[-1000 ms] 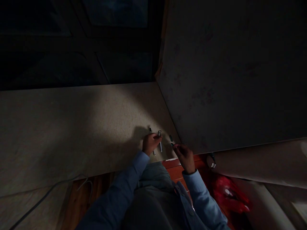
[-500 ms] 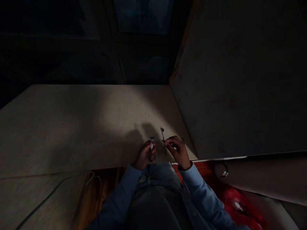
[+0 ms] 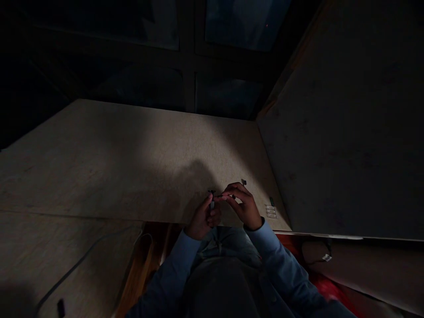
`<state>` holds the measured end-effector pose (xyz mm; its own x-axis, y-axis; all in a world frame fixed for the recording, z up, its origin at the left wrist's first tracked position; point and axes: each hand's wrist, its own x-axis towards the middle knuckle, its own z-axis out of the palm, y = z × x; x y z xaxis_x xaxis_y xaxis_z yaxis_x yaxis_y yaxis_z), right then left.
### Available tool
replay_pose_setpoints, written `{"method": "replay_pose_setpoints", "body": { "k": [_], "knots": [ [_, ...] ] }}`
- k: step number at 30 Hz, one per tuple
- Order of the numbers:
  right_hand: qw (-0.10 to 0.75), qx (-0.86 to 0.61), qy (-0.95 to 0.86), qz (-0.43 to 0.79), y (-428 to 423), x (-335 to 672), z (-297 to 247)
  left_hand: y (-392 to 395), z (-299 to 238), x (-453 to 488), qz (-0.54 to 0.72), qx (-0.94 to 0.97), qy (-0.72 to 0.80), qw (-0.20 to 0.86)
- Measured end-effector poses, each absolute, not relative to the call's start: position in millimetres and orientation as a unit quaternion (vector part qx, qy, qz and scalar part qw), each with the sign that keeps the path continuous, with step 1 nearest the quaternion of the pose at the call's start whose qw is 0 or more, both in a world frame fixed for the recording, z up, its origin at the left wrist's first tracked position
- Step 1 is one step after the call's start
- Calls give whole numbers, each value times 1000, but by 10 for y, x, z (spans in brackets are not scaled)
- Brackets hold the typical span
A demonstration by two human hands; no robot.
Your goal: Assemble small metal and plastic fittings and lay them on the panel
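Both hands meet over the near edge of a pale flat board (image 3: 132, 159). My left hand (image 3: 202, 218) is closed around a small metal tool with a dark head (image 3: 211, 194) that sticks up from the fist. My right hand (image 3: 243, 205) pinches a small dark piece against the top of that tool; the piece is too small to name. A small dark part (image 3: 244, 181) lies on the board just beyond my right hand. Near the board's right corner lie another dark part (image 3: 272, 201) and a small pale plate (image 3: 270, 211).
A second large board (image 3: 347, 132) stands upright on the right, meeting the flat one at a corner. A cable (image 3: 82, 260) runs over a lower panel at the left. Wooden floor (image 3: 145, 260) shows below. Something red (image 3: 324, 287) lies low right. The room is very dim.
My view has swung left and up. My left hand lifted the metal tool off the board, and my right hand came in from the right to meet its top.
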<state>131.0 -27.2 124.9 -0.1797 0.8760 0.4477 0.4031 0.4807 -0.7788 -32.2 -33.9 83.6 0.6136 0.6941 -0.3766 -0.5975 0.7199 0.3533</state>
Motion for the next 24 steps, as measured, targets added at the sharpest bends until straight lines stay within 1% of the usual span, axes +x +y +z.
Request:
{"method": "replay_pose_setpoints", "body": {
  "k": [3, 8, 15, 19, 24],
  "knots": [
    [454, -426, -738, 260, -252, 1193, 1268, -345, 863, -431, 364, 104, 241, 894],
    [458, -394, -753, 260, -207, 1085, 1291, -346, 903, -554, 401, 149, 236, 872],
    [437, -407, -748, 288, -145, 996, 1285, -330, 898, -638, 405, 176, 261, 858],
    [449, -411, -735, 297, -147, 936, 1255, -324, 879, -662, 414, 161, 241, 863],
    [468, -452, -697, 302, -223, 846, 1230, -358, 887, -641, 431, 89, 214, 872]
  ]
}}
